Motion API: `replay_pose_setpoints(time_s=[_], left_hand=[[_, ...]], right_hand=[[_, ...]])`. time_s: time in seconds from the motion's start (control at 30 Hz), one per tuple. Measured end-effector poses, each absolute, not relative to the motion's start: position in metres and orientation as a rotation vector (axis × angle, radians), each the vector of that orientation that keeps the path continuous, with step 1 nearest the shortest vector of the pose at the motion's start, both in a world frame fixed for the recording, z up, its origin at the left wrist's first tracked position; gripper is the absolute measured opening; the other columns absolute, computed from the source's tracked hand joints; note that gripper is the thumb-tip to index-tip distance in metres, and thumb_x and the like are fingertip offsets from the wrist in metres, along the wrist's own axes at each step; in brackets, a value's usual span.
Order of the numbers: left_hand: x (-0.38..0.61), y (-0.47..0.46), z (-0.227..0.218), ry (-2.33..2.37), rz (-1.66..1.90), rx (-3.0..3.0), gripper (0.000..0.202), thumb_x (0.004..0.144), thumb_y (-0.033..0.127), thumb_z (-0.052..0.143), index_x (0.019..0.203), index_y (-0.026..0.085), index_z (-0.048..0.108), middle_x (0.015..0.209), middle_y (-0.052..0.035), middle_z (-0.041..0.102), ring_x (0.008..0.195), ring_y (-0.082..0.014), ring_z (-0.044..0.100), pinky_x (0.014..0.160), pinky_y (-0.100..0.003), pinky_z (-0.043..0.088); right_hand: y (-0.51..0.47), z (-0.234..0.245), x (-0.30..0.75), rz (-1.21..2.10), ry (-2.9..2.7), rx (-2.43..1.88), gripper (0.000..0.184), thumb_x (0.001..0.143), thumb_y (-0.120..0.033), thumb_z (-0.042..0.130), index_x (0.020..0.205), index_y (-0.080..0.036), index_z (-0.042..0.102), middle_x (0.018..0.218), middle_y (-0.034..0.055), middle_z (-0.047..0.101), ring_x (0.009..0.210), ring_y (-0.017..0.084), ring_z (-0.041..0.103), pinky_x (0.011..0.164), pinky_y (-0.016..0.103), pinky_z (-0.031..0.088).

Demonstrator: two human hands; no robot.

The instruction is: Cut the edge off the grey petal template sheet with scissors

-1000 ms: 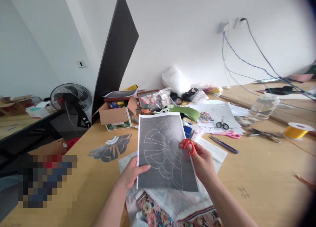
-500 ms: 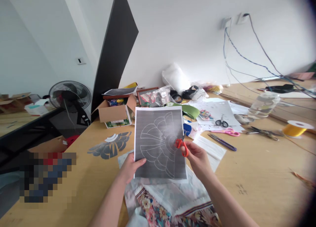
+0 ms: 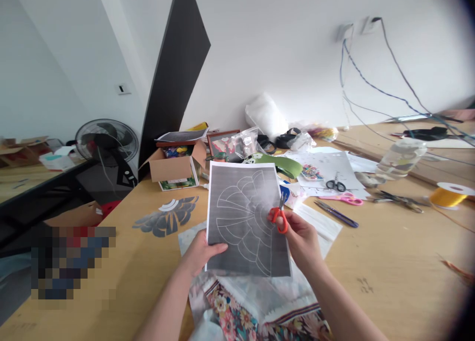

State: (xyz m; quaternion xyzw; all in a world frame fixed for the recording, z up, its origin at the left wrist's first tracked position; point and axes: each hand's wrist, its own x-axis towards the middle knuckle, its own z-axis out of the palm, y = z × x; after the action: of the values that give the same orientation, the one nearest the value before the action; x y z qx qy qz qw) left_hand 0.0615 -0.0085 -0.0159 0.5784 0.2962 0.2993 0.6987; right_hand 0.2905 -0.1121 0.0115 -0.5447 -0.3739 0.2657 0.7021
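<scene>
My left hand grips the lower left edge of a printed paper sheet, thumb on the front and the other fingers behind it. The sheet is dark grey with a thin white border and pale outlines of a petalled half-flower. In my right hand is a pair of small scissors with orange-red handles, pointing upward at the sheet's right edge. Their blades look slightly apart. Grey cut-out petal pieces lie on the table to the left, arranged as a fan. Under the sheet lies floral fabric.
An open cardboard box stands at the back left. To the right are black-handled scissors, pink scissors, purple-handled snips, a water-filled plastic container and a yellow thread spool. A fan stands beyond the table.
The sheet has tilted, its lower edge swinging right and slightly down. The scissors have shifted a little right with my right hand, and their blades now show more clearly.
</scene>
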Motion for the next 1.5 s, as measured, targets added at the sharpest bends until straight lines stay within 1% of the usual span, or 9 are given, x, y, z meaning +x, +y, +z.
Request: replay_pose_setpoints(time_s=[0.1,0.23,0.3,0.5,0.6,0.67,1.0,1.27,1.5], left_hand=[[0.063,-0.008,-0.015,0.677,0.700,1.286,0.043,0.067,0.030,0.083,0.105,0.015,0.070,0.109,-0.0127,0.073,0.110,-0.0314,0.064,0.099,-0.043,0.045],[0.059,-0.005,-0.011,0.723,0.809,1.263,0.043,0.064,0.034,0.084,0.101,0.015,0.073,0.107,-0.0126,0.074,0.108,-0.0328,0.064,0.099,-0.045,0.046],[0.055,0.000,-0.009,0.761,0.912,1.233,0.044,0.061,0.035,0.086,0.098,0.015,0.074,0.105,-0.0123,0.074,0.105,-0.0328,0.065,0.099,-0.045,0.046],[0.039,0.016,-0.005,0.837,1.166,1.083,0.051,0.054,0.033,0.090,0.099,0.014,0.073,0.105,-0.0118,0.074,0.107,-0.0322,0.065,0.101,-0.046,0.044],[0.034,0.020,-0.005,0.854,1.230,1.054,0.057,0.054,0.033,0.090,0.105,0.013,0.071,0.107,-0.0124,0.073,0.109,-0.0325,0.063,0.103,-0.047,0.043],[0.032,0.022,-0.004,0.860,1.254,1.048,0.059,0.056,0.033,0.089,0.108,0.013,0.070,0.108,-0.0129,0.073,0.110,-0.0327,0.063,0.103,-0.048,0.043],[0.035,0.016,0.005,0.888,1.308,1.033,0.053,0.055,0.032,0.089,0.102,0.016,0.071,0.105,-0.0091,0.073,0.115,-0.0325,0.060,0.106,-0.046,0.041],[0.036,0.017,0.005,0.888,1.324,1.070,0.058,0.052,0.031,0.091,0.105,0.016,0.071,0.110,-0.0104,0.072,0.116,-0.0334,0.059,0.106,-0.048,0.041],[0.031,0.021,-0.002,0.867,1.254,1.127,0.061,0.058,0.031,0.089,0.113,0.015,0.068,0.115,-0.0126,0.070,0.118,-0.0332,0.058,0.108,-0.048,0.040]], right_hand=[[-0.113,0.011,0.290,0.590,-0.863,-1.228,0.036,0.071,-0.056,0.074,0.083,-0.022,0.073,0.085,0.0068,0.074,0.083,0.024,0.064,0.074,0.033,0.049],[-0.114,0.010,0.294,0.484,-0.846,-1.220,0.036,0.074,-0.055,0.073,0.089,-0.023,0.072,0.100,0.0090,0.072,0.103,0.028,0.061,0.084,0.036,0.047],[-0.114,0.010,0.297,0.467,-0.804,-1.225,0.037,0.075,-0.056,0.072,0.091,-0.023,0.070,0.102,0.0098,0.072,0.105,0.029,0.061,0.082,0.036,0.048],[-0.114,0.010,0.297,0.680,-0.864,-1.248,0.039,0.077,-0.056,0.070,0.089,-0.020,0.071,0.087,0.0084,0.072,0.080,0.021,0.061,0.066,0.029,0.045],[-0.113,0.011,0.292,0.881,-0.963,-1.224,0.039,0.079,-0.056,0.068,0.082,-0.017,0.070,0.079,0.0059,0.069,0.058,0.012,0.047,0.051,0.025,0.034],[-0.113,0.011,0.289,1.006,-0.998,-1.189,0.040,0.079,-0.056,0.068,0.079,-0.016,0.069,0.077,0.0049,0.067,0.051,0.008,0.038,0.047,0.025,0.026],[-0.114,0.018,0.283,1.266,-1.079,-1.272,0.048,0.072,-0.061,0.071,0.070,-0.014,0.066,0.067,0.0040,0.066,0.047,0.005,0.027,0.046,0.023,0.015],[-0.114,0.015,0.288,1.210,-1.090,-1.375,0.046,0.072,-0.060,0.071,0.070,-0.014,0.068,0.069,0.0059,0.070,0.046,0.006,0.031,0.044,0.022,0.020],[-0.115,0.017,0.294,1.186,-1.092,-1.442,0.042,0.075,-0.056,0.070,0.070,-0.015,0.069,0.069,0.0062,0.070,0.047,0.007,0.033,0.044,0.023,0.022]])
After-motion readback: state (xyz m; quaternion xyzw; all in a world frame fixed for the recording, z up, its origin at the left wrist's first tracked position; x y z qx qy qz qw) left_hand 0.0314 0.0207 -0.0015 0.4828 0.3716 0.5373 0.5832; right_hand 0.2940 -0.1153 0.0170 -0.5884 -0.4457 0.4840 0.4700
